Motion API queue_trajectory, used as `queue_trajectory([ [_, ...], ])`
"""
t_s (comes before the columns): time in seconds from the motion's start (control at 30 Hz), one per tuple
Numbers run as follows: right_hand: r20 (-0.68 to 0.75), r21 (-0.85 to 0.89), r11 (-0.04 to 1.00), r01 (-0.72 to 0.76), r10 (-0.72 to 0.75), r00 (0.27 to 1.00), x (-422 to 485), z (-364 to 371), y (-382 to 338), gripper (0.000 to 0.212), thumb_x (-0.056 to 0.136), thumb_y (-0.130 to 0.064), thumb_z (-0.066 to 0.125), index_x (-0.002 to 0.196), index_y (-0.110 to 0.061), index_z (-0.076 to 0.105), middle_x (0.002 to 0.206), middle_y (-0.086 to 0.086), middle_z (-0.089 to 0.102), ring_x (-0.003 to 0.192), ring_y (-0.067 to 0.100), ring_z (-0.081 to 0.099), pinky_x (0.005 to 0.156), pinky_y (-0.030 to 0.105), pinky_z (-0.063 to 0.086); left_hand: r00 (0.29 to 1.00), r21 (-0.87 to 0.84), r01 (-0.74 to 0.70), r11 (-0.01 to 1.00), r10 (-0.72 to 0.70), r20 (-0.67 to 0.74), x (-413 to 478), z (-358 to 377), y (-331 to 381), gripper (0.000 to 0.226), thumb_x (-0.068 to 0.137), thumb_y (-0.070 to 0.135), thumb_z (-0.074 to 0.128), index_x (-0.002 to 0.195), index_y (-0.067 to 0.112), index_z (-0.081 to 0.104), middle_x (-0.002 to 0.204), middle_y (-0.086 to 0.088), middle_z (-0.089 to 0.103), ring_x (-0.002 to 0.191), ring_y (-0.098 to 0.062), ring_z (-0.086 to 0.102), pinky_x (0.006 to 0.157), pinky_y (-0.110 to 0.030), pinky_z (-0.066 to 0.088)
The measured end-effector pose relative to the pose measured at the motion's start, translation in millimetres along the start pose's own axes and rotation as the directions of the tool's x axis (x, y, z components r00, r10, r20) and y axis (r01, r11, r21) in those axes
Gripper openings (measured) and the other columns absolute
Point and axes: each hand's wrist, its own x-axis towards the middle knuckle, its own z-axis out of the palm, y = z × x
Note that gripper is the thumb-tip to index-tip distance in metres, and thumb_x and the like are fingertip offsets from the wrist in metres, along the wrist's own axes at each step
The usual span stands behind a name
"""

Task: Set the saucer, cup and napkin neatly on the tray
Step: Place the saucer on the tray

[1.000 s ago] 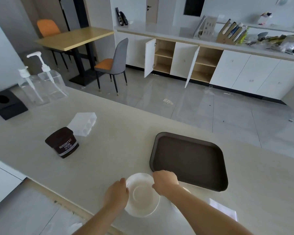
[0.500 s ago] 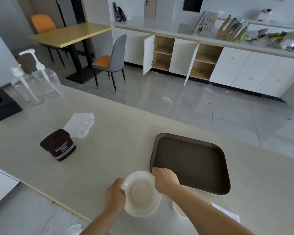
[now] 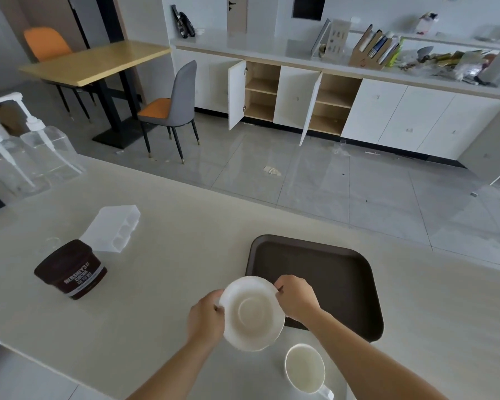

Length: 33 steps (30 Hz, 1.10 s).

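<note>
A white saucer (image 3: 251, 313) is lifted off the counter and tilted, overlapping the front left corner of the dark brown tray (image 3: 326, 272). My left hand (image 3: 207, 317) grips its left rim and my right hand (image 3: 296, 298) grips its right rim. A white cup (image 3: 305, 368) stands upright on the counter near the front edge, below the saucer and apart from the tray. My right forearm hides the napkin.
A brown cocoa tub (image 3: 71, 269) lies on the counter at the left, with a clear plastic box (image 3: 113, 228) behind it. Two clear pump bottles (image 3: 38, 148) stand at the far left. The counter's front edge runs just below my arms.
Both hands have raised the saucer from the counter and carried it up and right toward the tray's corner. The cup beneath my right arm has come into view.
</note>
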Motion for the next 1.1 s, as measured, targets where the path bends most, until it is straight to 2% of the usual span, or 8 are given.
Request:
queue_trajectory([
  [0.07, -0.008, 0.019, 0.999, -0.030, 0.030, 1.000, 5.2, -5.7, 7.0, 0.026, 0.081, -0.011, 0.049, 0.091, -0.020, 0.070, 0.081, -0.002, 0.071, 0.076, 0.022, 0.066, 0.067, 0.032, 0.056, 1.000, 0.030, -0.003, 1.000, 0.003, 0.010, 5.2, 7.3, 9.0, 0.034, 0.079, 0.004, 0.046, 0.086, 0.030, 0.067, 0.060, 0.012, 0.055, 0.063, -0.019, 0.056, 0.054, -0.029, 0.043],
  [0.13, -0.011, 0.054, 0.997, -0.058, 0.059, 0.998, 10.9, -10.7, 14.5, 0.026, 0.079, -0.010, 0.048, 0.088, -0.021, 0.070, 0.071, -0.004, 0.068, 0.072, 0.021, 0.068, 0.066, 0.031, 0.057, 1.000, 0.042, 0.011, 0.999, -0.012, 0.009, 9.3, 13.5, 20.1, 0.029, 0.073, 0.001, 0.042, 0.061, 0.026, 0.049, 0.050, 0.008, 0.039, 0.055, -0.020, 0.040, 0.049, -0.031, 0.028],
  [0.33, -0.021, 0.172, 0.975, -0.140, 0.146, 0.989, 27.0, -21.7, 34.9, 0.030, 0.080, -0.006, 0.046, 0.087, -0.019, 0.071, 0.073, 0.002, 0.073, 0.065, 0.024, 0.072, 0.067, 0.032, 0.060, 1.000, -0.005, 0.017, 1.000, -0.017, 0.003, 22.1, 28.6, 52.3, 0.031, 0.066, -0.001, 0.043, 0.052, 0.022, 0.027, 0.040, 0.005, 0.033, 0.048, -0.015, 0.025, 0.047, -0.032, 0.016],
  [0.67, -0.027, 0.258, 0.945, -0.200, 0.214, 0.976, 44.4, -23.8, 55.4, 0.027, 0.084, -0.005, 0.049, 0.087, -0.019, 0.072, 0.074, 0.002, 0.073, 0.062, 0.021, 0.071, 0.064, 0.030, 0.061, 0.996, 0.060, -0.012, 0.998, 0.007, 0.089, 35.6, 49.1, 71.8, 0.027, 0.067, 0.001, 0.043, 0.052, 0.020, 0.031, 0.050, 0.001, 0.032, 0.050, -0.021, 0.031, 0.046, -0.036, 0.025],
  [0.73, -0.030, 0.272, 0.940, -0.204, 0.220, 0.975, 47.2, -22.1, 57.6, 0.027, 0.084, -0.006, 0.050, 0.086, -0.020, 0.072, 0.074, 0.000, 0.073, 0.061, 0.021, 0.071, 0.064, 0.032, 0.062, 0.996, 0.114, 0.009, 0.993, -0.020, 0.092, 37.3, 51.7, 74.0, 0.009, 0.069, 0.002, 0.043, 0.065, 0.006, 0.037, 0.062, -0.010, 0.030, 0.067, -0.037, 0.044, 0.061, -0.048, 0.045],
  [0.83, -0.031, 0.284, 0.936, -0.208, 0.226, 0.974, 50.7, -19.8, 60.1, 0.027, 0.084, -0.007, 0.050, 0.086, -0.021, 0.073, 0.073, -0.001, 0.073, 0.061, 0.019, 0.071, 0.064, 0.033, 0.062, 0.995, 0.123, 0.048, 0.991, -0.058, 0.086, 39.1, 54.5, 74.8, 0.007, 0.070, 0.002, 0.043, 0.077, 0.002, 0.042, 0.079, -0.029, 0.048, 0.089, -0.040, 0.052, 0.080, -0.052, 0.047],
  [1.0, -0.040, 0.306, 0.929, -0.209, 0.232, 0.972, 55.5, -16.5, 63.0, 0.027, 0.087, -0.007, 0.051, 0.087, -0.021, 0.074, 0.077, -0.001, 0.074, 0.063, 0.019, 0.071, 0.065, 0.032, 0.062, 0.995, 0.165, 0.055, 0.985, -0.069, 0.078, 44.2, 59.0, 74.3, 0.018, 0.074, 0.003, 0.043, 0.086, -0.007, 0.050, 0.101, -0.030, 0.059, 0.092, -0.042, 0.055, 0.079, -0.051, 0.048],
  [1.1, -0.058, 0.317, 0.926, -0.205, 0.235, 0.970, 57.5, -15.5, 64.6, 0.026, 0.087, -0.009, 0.052, 0.088, -0.023, 0.075, 0.079, -0.004, 0.074, 0.066, 0.018, 0.071, 0.066, 0.032, 0.061, 0.992, 0.184, 0.065, 0.981, -0.083, 0.094, 44.4, 60.5, 76.8, 0.019, 0.078, 0.005, 0.043, 0.091, -0.003, 0.054, 0.102, -0.021, 0.057, 0.077, -0.033, 0.050, 0.062, -0.041, 0.040],
])
